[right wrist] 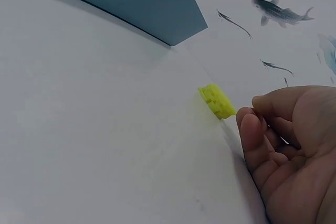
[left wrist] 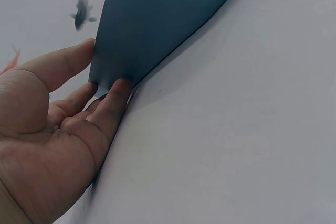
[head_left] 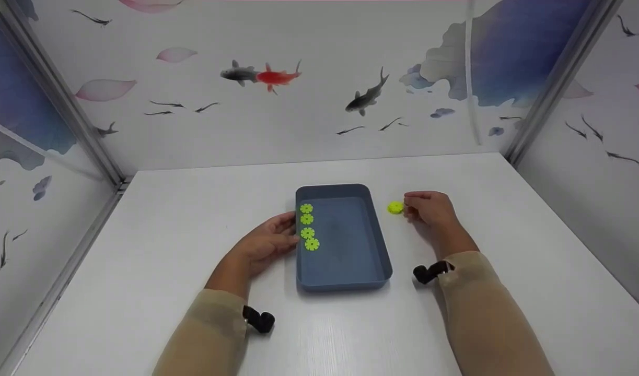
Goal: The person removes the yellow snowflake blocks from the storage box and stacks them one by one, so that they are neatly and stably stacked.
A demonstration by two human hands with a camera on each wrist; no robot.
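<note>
A blue-grey rectangular tray (head_left: 343, 235) lies on the white table. Along its left side, inside, several yellow-green notched discs (head_left: 308, 233) form a rough column. My left hand (head_left: 267, 243) rests against the tray's left wall, its fingertips touching the outside with fingers fairly straight. To the right of the tray sits a small stack of similar discs (right wrist: 217, 102). My right hand (head_left: 430, 209) is at the stack's right edge, fingers bent and fingertips close together. In the right wrist view the fingertips meet the edge of the stack; whether a disc is pinched between them is hidden.
The white table (head_left: 183, 224) has a patterned back wall (head_left: 309, 125) with painted fish behind it and side panels with metal posts (head_left: 559, 78). Black wrist mounts (head_left: 259, 319) stick out from both sleeves.
</note>
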